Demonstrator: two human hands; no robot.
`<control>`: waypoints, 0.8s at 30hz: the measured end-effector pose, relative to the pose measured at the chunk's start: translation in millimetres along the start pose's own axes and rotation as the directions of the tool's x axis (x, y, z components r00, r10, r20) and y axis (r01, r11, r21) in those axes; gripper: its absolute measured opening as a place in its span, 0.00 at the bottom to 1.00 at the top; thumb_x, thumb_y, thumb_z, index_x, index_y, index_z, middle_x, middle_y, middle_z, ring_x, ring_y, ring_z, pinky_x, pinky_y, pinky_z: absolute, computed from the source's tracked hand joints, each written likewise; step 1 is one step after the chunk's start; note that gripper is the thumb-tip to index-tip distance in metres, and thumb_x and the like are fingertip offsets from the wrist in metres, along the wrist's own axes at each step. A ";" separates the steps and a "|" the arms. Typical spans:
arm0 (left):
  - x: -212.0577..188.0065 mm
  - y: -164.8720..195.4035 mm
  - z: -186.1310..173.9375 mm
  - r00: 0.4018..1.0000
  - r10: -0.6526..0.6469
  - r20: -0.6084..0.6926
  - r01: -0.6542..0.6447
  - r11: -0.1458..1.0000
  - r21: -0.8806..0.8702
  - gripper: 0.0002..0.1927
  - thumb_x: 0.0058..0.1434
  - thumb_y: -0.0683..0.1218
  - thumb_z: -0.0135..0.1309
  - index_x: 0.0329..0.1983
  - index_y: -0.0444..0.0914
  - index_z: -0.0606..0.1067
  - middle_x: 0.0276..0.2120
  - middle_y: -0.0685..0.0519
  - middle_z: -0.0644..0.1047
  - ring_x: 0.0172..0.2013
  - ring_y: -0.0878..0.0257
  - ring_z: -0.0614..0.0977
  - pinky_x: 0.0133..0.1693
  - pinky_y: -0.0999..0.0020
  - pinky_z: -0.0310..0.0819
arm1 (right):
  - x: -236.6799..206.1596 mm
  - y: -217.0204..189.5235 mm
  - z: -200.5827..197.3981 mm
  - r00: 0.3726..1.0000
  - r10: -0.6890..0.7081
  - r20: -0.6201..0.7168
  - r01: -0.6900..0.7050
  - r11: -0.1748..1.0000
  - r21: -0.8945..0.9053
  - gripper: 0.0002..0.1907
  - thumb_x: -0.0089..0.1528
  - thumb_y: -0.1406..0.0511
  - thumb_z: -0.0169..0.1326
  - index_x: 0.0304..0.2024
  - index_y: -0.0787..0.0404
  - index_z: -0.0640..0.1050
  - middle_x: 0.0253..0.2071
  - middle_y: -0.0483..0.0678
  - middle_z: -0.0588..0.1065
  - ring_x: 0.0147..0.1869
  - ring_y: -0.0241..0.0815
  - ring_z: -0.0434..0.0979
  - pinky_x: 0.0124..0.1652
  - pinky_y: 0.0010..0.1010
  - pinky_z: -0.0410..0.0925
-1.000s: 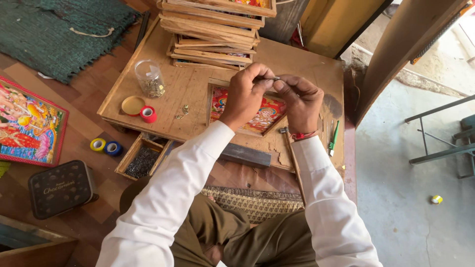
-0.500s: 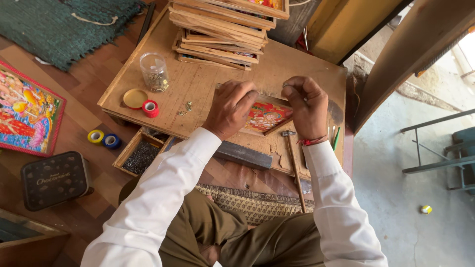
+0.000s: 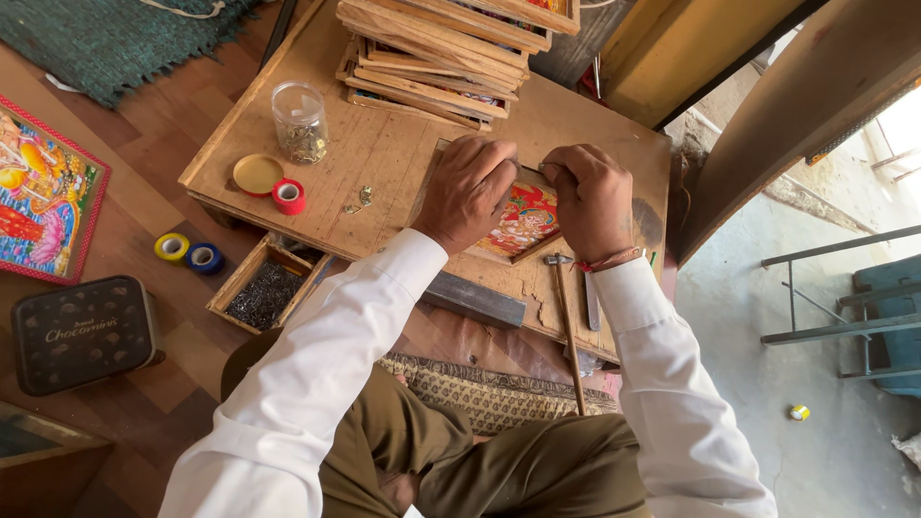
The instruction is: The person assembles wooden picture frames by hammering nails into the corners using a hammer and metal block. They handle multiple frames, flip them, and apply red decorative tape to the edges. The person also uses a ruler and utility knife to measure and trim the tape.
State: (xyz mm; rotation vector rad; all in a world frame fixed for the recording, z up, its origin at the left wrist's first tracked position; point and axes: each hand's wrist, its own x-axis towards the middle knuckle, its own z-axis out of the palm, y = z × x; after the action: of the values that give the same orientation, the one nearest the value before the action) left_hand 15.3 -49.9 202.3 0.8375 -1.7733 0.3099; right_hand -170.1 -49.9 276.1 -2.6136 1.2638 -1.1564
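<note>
Far edge of tabletop (image 3: 403, 163): stack of frames (image 3: 446, 48).
Left part: jar (image 3: 298, 121), with lid (image 3: 257, 175) and tape roll (image 3: 288, 196) before it.
Right part: framed picture (image 3: 523, 223) under both hands.
Near edge: hammer (image 3: 566, 317) lies right of metal bar (image 3: 475, 299).

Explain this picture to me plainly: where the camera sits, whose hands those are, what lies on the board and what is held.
The camera sits on a person's head, looking down. The left hand and right hand, in white sleeves, press on a small colourful framed picture lying on a low wooden work board. Whether the fingers pinch anything is unclear. Also on the board: a stack of wooden frames, a clear jar of small metal parts, a yellow lid, a red tape roll and a hammer.
</note>
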 end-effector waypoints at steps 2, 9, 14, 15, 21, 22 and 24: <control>0.5 -0.1 0.4 1.000 0.004 -0.006 -0.004 1.000 0.014 0.07 0.59 0.38 0.58 0.38 0.36 0.72 0.48 0.51 0.73 0.52 0.53 0.75 0.59 0.55 0.68 | 3.0 -0.7 -1.0 0.999 -0.009 0.047 0.010 0.999 -0.034 0.03 0.63 0.75 0.57 0.38 0.65 0.79 0.36 0.55 0.78 0.39 0.54 0.80 0.40 0.39 0.72; 0.4 -0.1 1.0 1.000 -0.008 -0.011 0.008 1.000 0.015 0.05 0.60 0.38 0.58 0.37 0.36 0.72 0.48 0.51 0.73 0.51 0.53 0.75 0.59 0.56 0.69 | 12.0 -6.0 -4.1 0.986 -0.093 0.139 0.112 0.984 -0.137 0.05 0.61 0.76 0.55 0.37 0.64 0.79 0.36 0.54 0.78 0.40 0.57 0.80 0.41 0.43 0.73; -0.7 -5.8 6.6 1.000 0.009 -0.025 -0.008 0.999 0.039 0.05 0.61 0.38 0.57 0.40 0.35 0.74 0.48 0.51 0.73 0.50 0.54 0.76 0.57 0.57 0.69 | 27.2 -6.3 -6.8 0.944 -0.042 0.327 0.176 0.903 -0.392 0.10 0.55 0.73 0.57 0.37 0.57 0.83 0.34 0.52 0.80 0.37 0.56 0.80 0.38 0.43 0.73; -0.2 -7.5 7.9 0.999 0.015 -0.028 -0.014 0.999 0.046 0.05 0.61 0.38 0.57 0.40 0.35 0.75 0.48 0.51 0.73 0.51 0.54 0.76 0.57 0.57 0.69 | 34.1 -4.7 -6.1 0.917 -0.003 0.399 0.201 0.867 -0.456 0.10 0.56 0.72 0.57 0.37 0.55 0.84 0.35 0.51 0.80 0.36 0.55 0.81 0.37 0.43 0.73; 7.2 -15.0 11.7 1.000 -0.005 0.017 0.004 1.000 0.023 0.04 0.62 0.37 0.55 0.40 0.36 0.76 0.45 0.53 0.74 0.50 0.57 0.76 0.56 0.58 0.69 | 75.9 18.1 -2.9 0.797 0.033 0.604 0.306 0.838 -0.451 0.04 0.60 0.65 0.61 0.36 0.52 0.85 0.34 0.49 0.81 0.36 0.52 0.82 0.37 0.42 0.74; 8.9 -15.7 11.9 1.000 -0.022 0.018 0.022 1.000 0.011 0.04 0.62 0.37 0.55 0.39 0.37 0.76 0.45 0.53 0.74 0.50 0.57 0.76 0.56 0.58 0.69 | 77.8 23.3 -5.2 0.814 -0.052 0.579 0.308 0.883 -0.354 0.04 0.60 0.66 0.61 0.37 0.53 0.85 0.34 0.48 0.82 0.36 0.52 0.82 0.39 0.41 0.74; 11.6 -16.9 12.2 0.998 -0.058 0.019 0.059 0.998 -0.013 0.04 0.63 0.37 0.55 0.39 0.38 0.76 0.45 0.54 0.74 0.50 0.57 0.77 0.55 0.59 0.69 | 76.0 32.0 -6.9 0.860 -0.093 0.501 0.237 0.943 -0.232 0.06 0.60 0.68 0.60 0.38 0.54 0.85 0.35 0.48 0.82 0.36 0.50 0.82 0.41 0.38 0.75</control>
State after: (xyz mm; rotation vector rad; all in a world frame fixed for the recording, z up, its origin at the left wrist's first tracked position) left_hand 16.0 -73.6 205.2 0.8837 -1.7629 0.2523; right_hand -165.5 -121.4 317.5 -2.9932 1.1789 -0.2794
